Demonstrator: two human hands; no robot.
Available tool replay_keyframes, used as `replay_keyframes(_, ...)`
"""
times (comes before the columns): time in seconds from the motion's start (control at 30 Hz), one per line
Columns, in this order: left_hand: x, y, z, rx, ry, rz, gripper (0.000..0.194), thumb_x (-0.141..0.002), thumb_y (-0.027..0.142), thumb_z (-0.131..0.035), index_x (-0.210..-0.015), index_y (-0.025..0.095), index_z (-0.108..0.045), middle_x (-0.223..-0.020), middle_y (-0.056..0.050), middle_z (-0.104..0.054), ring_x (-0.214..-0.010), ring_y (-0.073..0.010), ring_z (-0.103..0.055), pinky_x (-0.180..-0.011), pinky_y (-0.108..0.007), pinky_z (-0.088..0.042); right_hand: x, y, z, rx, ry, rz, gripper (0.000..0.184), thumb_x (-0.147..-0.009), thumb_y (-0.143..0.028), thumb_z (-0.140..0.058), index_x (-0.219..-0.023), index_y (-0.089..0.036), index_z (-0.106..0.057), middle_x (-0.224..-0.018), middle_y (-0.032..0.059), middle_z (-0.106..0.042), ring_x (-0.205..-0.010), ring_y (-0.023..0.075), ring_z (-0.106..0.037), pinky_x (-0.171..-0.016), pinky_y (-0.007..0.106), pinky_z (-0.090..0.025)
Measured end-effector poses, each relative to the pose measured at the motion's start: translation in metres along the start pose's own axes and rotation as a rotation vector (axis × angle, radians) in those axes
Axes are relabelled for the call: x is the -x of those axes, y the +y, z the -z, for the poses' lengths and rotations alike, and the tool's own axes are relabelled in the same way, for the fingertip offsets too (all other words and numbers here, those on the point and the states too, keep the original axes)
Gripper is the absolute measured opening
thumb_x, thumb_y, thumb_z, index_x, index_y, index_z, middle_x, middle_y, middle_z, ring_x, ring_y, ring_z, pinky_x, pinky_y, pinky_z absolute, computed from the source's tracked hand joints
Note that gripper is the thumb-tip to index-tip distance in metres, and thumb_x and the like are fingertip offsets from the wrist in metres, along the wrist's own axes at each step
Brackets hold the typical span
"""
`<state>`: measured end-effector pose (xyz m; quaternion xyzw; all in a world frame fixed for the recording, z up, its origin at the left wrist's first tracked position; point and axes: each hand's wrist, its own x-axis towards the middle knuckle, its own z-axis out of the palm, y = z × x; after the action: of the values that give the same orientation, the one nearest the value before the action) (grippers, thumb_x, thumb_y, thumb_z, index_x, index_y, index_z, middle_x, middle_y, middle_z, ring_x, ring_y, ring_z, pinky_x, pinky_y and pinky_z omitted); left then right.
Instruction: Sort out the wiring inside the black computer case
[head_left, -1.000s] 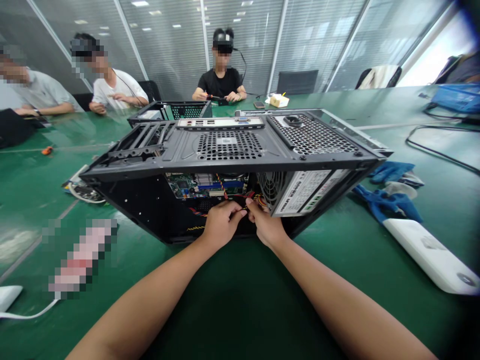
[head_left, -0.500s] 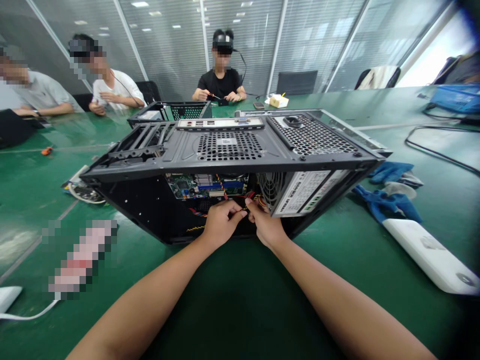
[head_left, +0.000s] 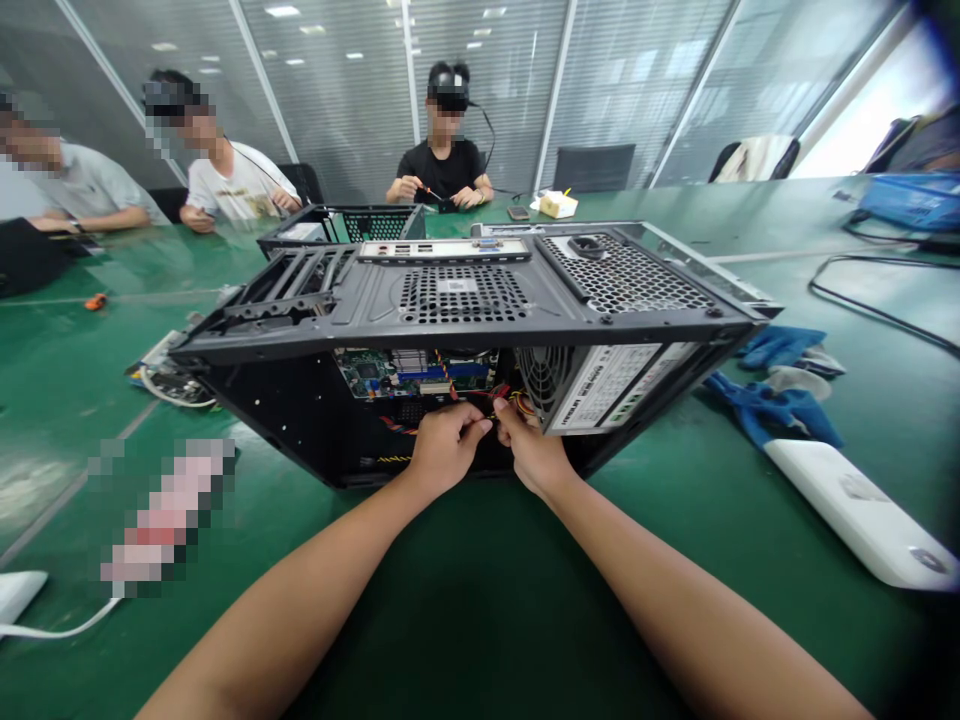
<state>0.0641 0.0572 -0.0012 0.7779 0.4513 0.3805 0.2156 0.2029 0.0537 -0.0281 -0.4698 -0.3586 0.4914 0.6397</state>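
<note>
A black computer case [head_left: 360,310] lies in front of me with its open side toward me and its rear panel facing up. Inside it I see a green motherboard [head_left: 420,375] and a power supply [head_left: 611,385] with a fan grille and white label. My left hand [head_left: 446,440] reaches into the opening, thumb and fingertips pinched together on thin cables. Close beside it, my right hand [head_left: 532,445] is closed round coloured power cables [head_left: 521,400] below the power supply. The exact spot gripped is mostly hidden by my fingers.
Blue gloves [head_left: 787,390] and a white oblong device [head_left: 862,510] lie to the right. At left are a bundle of cables [head_left: 169,375], a blurred-out pink item [head_left: 169,510] and an orange object [head_left: 95,301]. Behind stands another case frame [head_left: 375,222]; several people sit across the table.
Both hands stay almost in the same place, still pinching at the cables. The view has shifted very slightly. Across the table, a person in white has moved their hands apart.
</note>
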Motion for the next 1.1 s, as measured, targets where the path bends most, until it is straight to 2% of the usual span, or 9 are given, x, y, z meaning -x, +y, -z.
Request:
replay_keyframes(0.17, -0.0024, -0.0023, 0.0005, 0.044, -0.028, 0.014, 0.013, -0.088, 0.019, -0.062, -0.076, 0.017, -0.065, -0.067, 0.002, -0.064, -0.061, -0.0114, -0.056, -0.058, -0.023, -0.038, 0.0004, -0.0004, 0.0001, 0.006, -0.002, -0.002, 0.043, -0.071, -0.052, -0.077, -0.071, -0.022, -0.046, -0.057, -0.0076, -0.043, -0.052, 0.0087, -0.042, -0.05, 0.025, -0.032)
replay_keyframes(0.37, -0.0023, -0.0037, 0.0006, 0.147, 0.028, 0.036, 0.01, -0.083, 0.018, -0.069, -0.074, 0.018, -0.065, -0.071, 0.002, -0.069, -0.066, -0.0124, -0.061, -0.062, -0.023, -0.042, 0.0017, -0.002, -0.0014, 0.011, 0.02, -0.013, 0.042, -0.07, -0.051, -0.078, -0.07, -0.022, -0.048, -0.059, -0.0068, -0.044, -0.052, 0.009, -0.041, -0.05, 0.026, -0.032)
replay_keyframes(0.53, -0.0016, -0.0027, 0.0012, 0.143, 0.034, 0.042, 0.011, -0.08, 0.018, -0.073, -0.073, 0.018, -0.064, -0.071, 0.001, -0.069, -0.065, -0.0124, -0.062, -0.063, -0.024, -0.045, 0.0009, 0.0, 0.0001, 0.026, 0.028, -0.02, 0.04, -0.07, -0.051, -0.078, -0.071, -0.021, -0.052, -0.064, -0.0056, -0.048, -0.054, 0.0093, -0.042, -0.051, 0.027, -0.033)
replay_keyframes(1.1, -0.0004, 0.0025, 0.0019, -0.036, -0.043, -0.006, 0.015, -0.09, 0.02, -0.058, -0.078, 0.018, -0.065, -0.071, 0.0, -0.066, -0.063, -0.0134, -0.058, -0.061, -0.025, -0.04, -0.0006, 0.0007, 0.0018, 0.052, 0.002, 0.03, 0.044, -0.069, -0.056, -0.076, -0.072, -0.023, -0.047, -0.057, -0.0071, -0.044, -0.051, 0.0105, -0.043, -0.05, 0.027, -0.035)
